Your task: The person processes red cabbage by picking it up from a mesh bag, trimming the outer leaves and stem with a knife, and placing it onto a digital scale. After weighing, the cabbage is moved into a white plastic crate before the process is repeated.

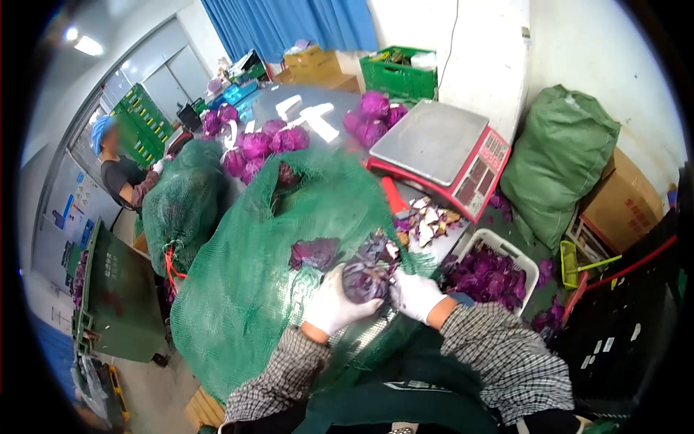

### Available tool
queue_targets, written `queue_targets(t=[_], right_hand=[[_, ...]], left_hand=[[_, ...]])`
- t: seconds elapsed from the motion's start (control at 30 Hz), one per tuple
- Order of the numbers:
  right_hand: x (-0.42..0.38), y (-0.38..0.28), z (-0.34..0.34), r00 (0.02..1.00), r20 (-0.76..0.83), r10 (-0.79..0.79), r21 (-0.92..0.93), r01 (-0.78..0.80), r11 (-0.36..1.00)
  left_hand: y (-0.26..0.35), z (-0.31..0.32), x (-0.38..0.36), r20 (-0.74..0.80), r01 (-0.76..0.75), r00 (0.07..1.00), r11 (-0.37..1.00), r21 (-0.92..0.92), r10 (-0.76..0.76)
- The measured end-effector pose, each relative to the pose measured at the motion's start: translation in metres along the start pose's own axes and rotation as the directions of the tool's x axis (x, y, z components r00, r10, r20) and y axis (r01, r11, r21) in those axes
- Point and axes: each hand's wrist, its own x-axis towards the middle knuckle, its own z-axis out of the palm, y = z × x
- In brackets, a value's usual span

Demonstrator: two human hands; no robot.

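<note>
My left hand, in a white glove, is wrapped round the left side of a purple cabbage. At the cabbage's right side is my right hand, also gloved, its fingers closed against the outer leaves; exactly what they pinch is too small to tell. Both hands are over a green mesh bag spread on the table. Loose dark purple leaves lie on the mesh just beyond my left hand. Trimmed pieces lie past my right hand, beside a red-handled tool.
A red scale stands beyond my right hand, with a white basket of purple leaves nearer. Purple cabbages lie at the back. A co-worker stands left beside a full mesh bag. A green sack is at right.
</note>
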Motion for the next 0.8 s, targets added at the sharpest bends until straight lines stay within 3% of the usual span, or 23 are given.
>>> queue_targets(t=[0.13,0.17,0.27,0.3,0.33,0.4,0.43,0.5,0.57,0.6,0.67,0.7,0.73,0.8], right_hand=[[-0.004,0.0,0.003,0.999,-0.03,0.021,0.038,-0.019,0.999],[-0.008,0.0,0.005,0.999,-0.039,0.0,0.024,0.001,1.0],[-0.04,-0.007,-0.005,0.997,-0.068,-0.022,-0.001,0.022,1.0],[-0.052,-0.007,-0.014,0.999,-0.018,0.041,-0.047,-0.042,0.998],[-0.055,0.014,-0.002,0.989,-0.042,0.14,-0.096,-0.143,0.985],[-0.072,0.034,-0.006,0.97,-0.155,0.189,-0.06,-0.201,0.978],[-0.076,0.027,-0.009,0.946,-0.318,0.067,0.065,-0.049,0.997],[-0.075,0.014,-0.013,0.921,-0.389,-0.015,0.267,0.128,0.955],[-0.054,0.023,0.013,0.869,-0.467,-0.164,0.417,0.38,0.826],[-0.052,0.012,0.02,0.955,-0.294,-0.028,0.829,0.27,0.49],[-0.055,-0.01,0.012,0.998,-0.034,0.048,0.95,0.017,0.313],[-0.055,-0.018,0.012,0.998,-0.049,0.037,0.901,0.028,0.433],[-0.044,-0.02,0.025,0.835,-0.54,-0.106,0.504,0.422,0.754],[-0.05,-0.019,0.017,0.867,-0.481,-0.133,0.555,0.418,0.719]], left_hand=[[0.009,0.007,-0.013,-0.056,0.064,0.997,0.995,0.072,-0.06],[0.008,0.01,-0.016,-0.088,0.024,0.996,0.996,0.083,-0.016],[-0.004,0.013,-0.028,-0.126,0.057,0.99,0.998,-0.026,-0.06],[-0.012,0.016,-0.031,-0.124,0.106,0.985,0.986,-0.127,-0.122],[-0.018,0.021,-0.034,-0.176,0.035,0.982,0.986,-0.162,-0.064],[-0.019,0.027,-0.042,-0.213,0.02,0.972,0.942,-0.336,-0.096],[-0.022,0.032,-0.048,-0.284,-0.014,0.955,0.946,-0.323,-0.083],[-0.032,0.038,-0.054,-0.306,-0.075,0.951,0.935,-0.347,-0.037],[-0.032,0.04,-0.057,-0.329,-0.151,0.944,0.917,-0.369,0.023],[-0.021,0.039,-0.058,-0.353,-0.194,0.933,0.923,-0.331,0.069],[-0.025,0.061,-0.054,-0.381,-0.269,0.922,0.826,-0.495,0.071],[-0.019,0.061,-0.056,-0.369,-0.244,0.927,0.854,-0.459,0.066],[-0.011,0.058,-0.061,-0.356,-0.213,0.933,0.88,-0.423,0.055],[-0.015,0.036,-0.064,-0.232,-0.157,0.967,0.96,-0.233,0.102]])
